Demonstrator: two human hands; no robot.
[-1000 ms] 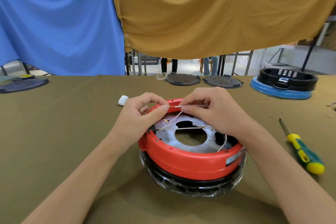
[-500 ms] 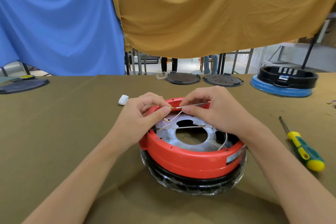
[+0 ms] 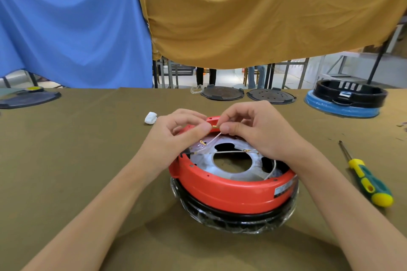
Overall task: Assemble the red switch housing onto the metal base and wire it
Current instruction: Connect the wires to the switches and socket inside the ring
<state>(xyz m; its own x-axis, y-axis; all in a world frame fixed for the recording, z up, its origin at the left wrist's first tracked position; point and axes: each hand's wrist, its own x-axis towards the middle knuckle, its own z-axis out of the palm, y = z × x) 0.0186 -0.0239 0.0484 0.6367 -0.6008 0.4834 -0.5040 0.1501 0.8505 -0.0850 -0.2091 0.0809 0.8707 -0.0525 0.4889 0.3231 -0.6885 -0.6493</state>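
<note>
A round red housing (image 3: 229, 191) sits upside down on the table, on a black ring wrapped in clear film. Inside it lies a silver metal base (image 3: 233, 172) with a large centre hole. Thin white wires (image 3: 229, 152) with brass terminals cross the base. Over the housing's far rim, my left hand (image 3: 176, 136) and my right hand (image 3: 257, 130) meet fingertip to fingertip. Between them they pinch a small brass terminal (image 3: 214, 126) on the end of a white wire that runs down toward the base.
A green and yellow screwdriver (image 3: 365, 180) lies at the right. A small white piece (image 3: 150, 117) lies left of the housing. Two dark round plates (image 3: 222, 93) and a black and blue housing (image 3: 345, 100) stand at the far edge. Another dark plate (image 3: 28, 99) is far left.
My two hands have drawn closer together, so the stretch of wire between their fingertips is now very short. The housing has not moved.
</note>
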